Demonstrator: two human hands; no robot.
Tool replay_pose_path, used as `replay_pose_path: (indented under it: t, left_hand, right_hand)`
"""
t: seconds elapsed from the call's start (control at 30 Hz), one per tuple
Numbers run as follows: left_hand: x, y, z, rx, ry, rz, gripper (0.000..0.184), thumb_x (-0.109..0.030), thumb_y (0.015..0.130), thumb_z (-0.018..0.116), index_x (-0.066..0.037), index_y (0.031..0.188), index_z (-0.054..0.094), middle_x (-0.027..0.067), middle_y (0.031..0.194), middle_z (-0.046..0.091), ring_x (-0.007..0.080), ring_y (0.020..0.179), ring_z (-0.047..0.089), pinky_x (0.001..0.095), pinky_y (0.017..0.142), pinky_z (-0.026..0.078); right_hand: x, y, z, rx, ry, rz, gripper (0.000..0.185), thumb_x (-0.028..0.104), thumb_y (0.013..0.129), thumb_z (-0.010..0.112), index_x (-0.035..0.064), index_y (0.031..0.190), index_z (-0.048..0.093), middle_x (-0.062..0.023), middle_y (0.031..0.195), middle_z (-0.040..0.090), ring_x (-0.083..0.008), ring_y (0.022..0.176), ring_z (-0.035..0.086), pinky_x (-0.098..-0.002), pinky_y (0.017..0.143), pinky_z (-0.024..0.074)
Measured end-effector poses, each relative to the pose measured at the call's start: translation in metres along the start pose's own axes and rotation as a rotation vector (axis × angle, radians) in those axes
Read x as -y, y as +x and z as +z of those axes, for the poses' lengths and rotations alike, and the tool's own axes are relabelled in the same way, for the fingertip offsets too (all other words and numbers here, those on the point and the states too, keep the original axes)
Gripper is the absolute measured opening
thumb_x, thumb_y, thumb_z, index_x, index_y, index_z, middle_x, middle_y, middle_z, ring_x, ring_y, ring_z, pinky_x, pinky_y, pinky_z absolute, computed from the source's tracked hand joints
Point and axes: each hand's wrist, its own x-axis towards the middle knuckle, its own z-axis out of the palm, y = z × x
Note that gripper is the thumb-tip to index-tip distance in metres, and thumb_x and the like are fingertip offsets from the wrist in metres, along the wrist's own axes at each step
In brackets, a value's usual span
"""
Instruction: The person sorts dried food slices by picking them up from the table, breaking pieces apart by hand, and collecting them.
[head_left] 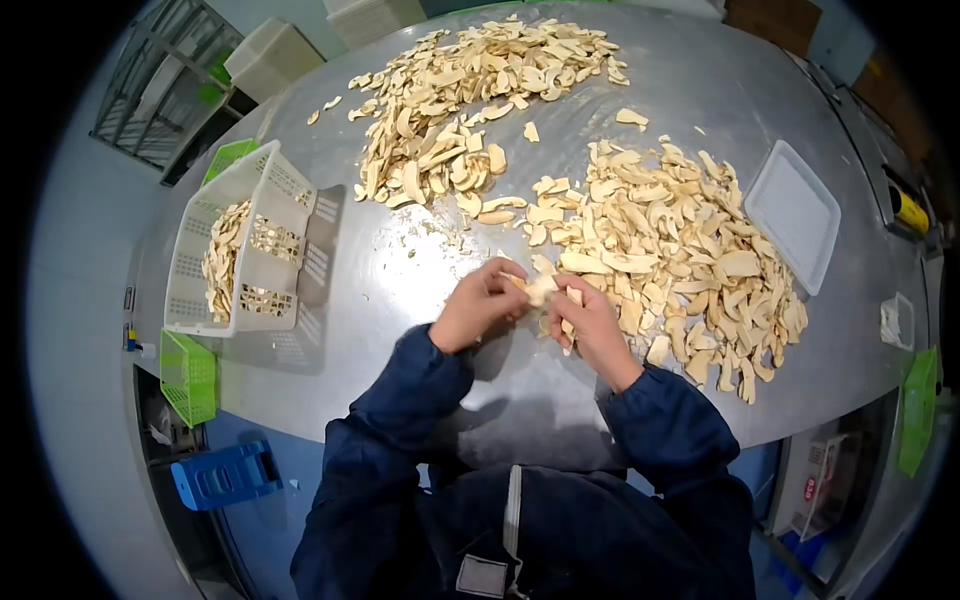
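Pinching a cream slice (541, 291), pale, irregular, slightly blurred; both hands (483, 307) grasping it

Shows cream with tan edges on slices (740, 262), navy on sleeves (670, 420), hole-patterned white on basket (280, 215), grey on table (380, 340), green on crate (188, 375).

The slice (541, 291) between the left hand (476, 306) and right hand (598, 332) is blurred and partly covered by fingers; whether it is 1 piece or 2 cannot be told. The nearer pile (690, 260) buries its lowest slices. The basket (280, 211) partly hides its contents. The bottom edge cuts off the jacket (440, 525); its badge (482, 576) is unreadable
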Motion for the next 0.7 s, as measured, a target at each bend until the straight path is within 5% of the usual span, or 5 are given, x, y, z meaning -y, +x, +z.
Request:
replay_pose_path:
  t: [0.2, 0.37, 0.5, 0.53, 0.7]
  left_hand:
    - [0.033, -0.017, -0.032, -0.226, 1.068, 0.274, 0.031, -0.015, 0.079, 0.065, -0.001, 0.104, 0.054, 0.0115, 0.071, 0.062, 0.0216, 0.065, 0.062, 0.0311, 0.061, 0.048]
    - [0.037, -0.014, -0.048, -0.152, 0.706, 0.099, 0.037, -0.011, 0.083, 0.060, 0.001, 0.117, 0.052, 0.0136, 0.084, 0.063, 0.0204, 0.071, 0.065, 0.0289, 0.062, 0.050]
    - [-0.001, -0.019, 0.002, 0.143, 0.423, 0.455, 0.037, -0.001, 0.085, 0.052, -0.003, 0.121, 0.051, 0.0100, 0.107, 0.053, 0.0161, 0.089, 0.059, 0.0270, 0.071, 0.048]
    - [0.007, -0.009, -0.002, 0.071, 0.436, 0.302, 0.036, 0.000, 0.083, 0.053, -0.004, 0.119, 0.053, 0.0101, 0.106, 0.053, 0.0182, 0.087, 0.058, 0.0284, 0.073, 0.047]
    - [0.008, 0.026, -0.017, -0.226, 0.946, 0.407, 0.035, 0.001, 0.075, 0.057, -0.004, 0.111, 0.057, 0.0163, 0.095, 0.053, 0.0338, 0.090, 0.053, 0.0367, 0.079, 0.045]
  right_hand:
    - [0.008, -0.006, -0.005, 0.044, 0.319, 0.003, 0.021, 0.010, 0.086, 0.055, 0.0011, 0.104, 0.053, -0.0092, 0.079, 0.060, -0.0141, 0.055, 0.057, -0.0217, 0.042, 0.0403]
    - [0.015, -0.014, 0.009, 0.567, -0.023, 0.341, 0.030, 0.011, 0.083, 0.059, 0.0007, 0.111, 0.055, -0.0142, 0.091, 0.064, -0.0171, 0.070, 0.065, -0.0217, 0.048, 0.0484]
    - [-0.007, -0.017, 0.019, 0.788, -0.306, 0.458, 0.027, 0.014, 0.085, 0.059, 0.0001, 0.108, 0.056, -0.0099, 0.090, 0.065, -0.0134, 0.078, 0.064, -0.0212, 0.054, 0.0493]
    - [-0.007, -0.018, 0.019, 0.795, -0.303, 0.467, 0.026, 0.014, 0.086, 0.058, 0.0000, 0.108, 0.056, -0.0091, 0.091, 0.065, -0.0128, 0.079, 0.063, -0.0214, 0.055, 0.0494]
    - [-0.005, -0.019, 0.017, 0.803, -0.284, 0.498, 0.025, 0.012, 0.086, 0.057, -0.0008, 0.108, 0.056, -0.0087, 0.090, 0.064, -0.0123, 0.079, 0.063, -0.0223, 0.057, 0.0502]
